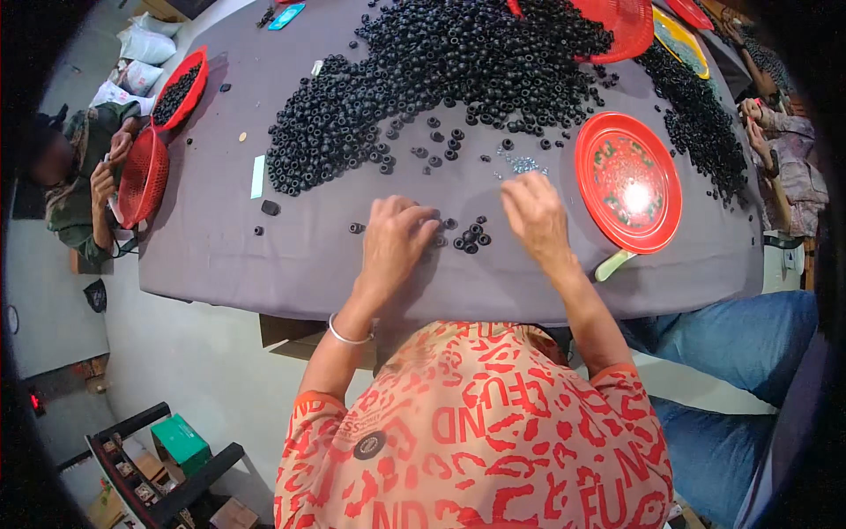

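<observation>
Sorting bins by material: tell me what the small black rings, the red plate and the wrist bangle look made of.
Black rings: probably rubber, matte, no glint. Red plate: likely plastic, glossy, with a bright glare spot. Bangle on the left wrist: seemingly metal, thin, silvery and shiny.

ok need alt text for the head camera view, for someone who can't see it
Seen from above, a person's left hand and right hand rest among a few small black rings on a grey table. Beyond lies a large heap of black rings; a red plate sits to the right.
</observation>
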A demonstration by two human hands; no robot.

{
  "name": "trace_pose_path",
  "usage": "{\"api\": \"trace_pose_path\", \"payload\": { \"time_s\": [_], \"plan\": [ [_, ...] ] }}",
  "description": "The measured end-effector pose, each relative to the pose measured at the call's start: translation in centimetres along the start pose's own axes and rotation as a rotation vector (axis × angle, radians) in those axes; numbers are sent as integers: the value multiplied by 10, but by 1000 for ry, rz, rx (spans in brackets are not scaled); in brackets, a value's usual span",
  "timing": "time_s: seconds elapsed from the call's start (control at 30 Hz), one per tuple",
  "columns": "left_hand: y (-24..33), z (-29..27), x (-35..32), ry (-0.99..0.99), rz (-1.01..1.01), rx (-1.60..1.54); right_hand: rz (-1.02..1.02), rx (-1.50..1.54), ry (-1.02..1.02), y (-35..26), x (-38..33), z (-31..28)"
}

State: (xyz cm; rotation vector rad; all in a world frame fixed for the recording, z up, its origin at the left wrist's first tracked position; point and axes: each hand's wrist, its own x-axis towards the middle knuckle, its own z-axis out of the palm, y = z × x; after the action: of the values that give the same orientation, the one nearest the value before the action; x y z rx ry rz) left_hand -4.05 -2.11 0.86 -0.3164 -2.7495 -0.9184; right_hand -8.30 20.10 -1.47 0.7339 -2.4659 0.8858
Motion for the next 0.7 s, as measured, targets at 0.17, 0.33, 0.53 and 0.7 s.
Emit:
{"api": "trace_pose_path", "payload": {
  "time_s": [0.17,0.33,0.53,0.7],
  "plan": [
    [0,4,3,-161,-42,-58,0,-295,-40,6,21,8],
    [3,6,-1,-56,-127,-178,-1,-266,-46,7,17,14],
    [13,-14,-10,-40,-579,-1160,193,274,-9,-20,8,-19],
    [21,-9,-29,-174,-599,-1762,419,777,-98,-52,-2,-35]
  ]
}}
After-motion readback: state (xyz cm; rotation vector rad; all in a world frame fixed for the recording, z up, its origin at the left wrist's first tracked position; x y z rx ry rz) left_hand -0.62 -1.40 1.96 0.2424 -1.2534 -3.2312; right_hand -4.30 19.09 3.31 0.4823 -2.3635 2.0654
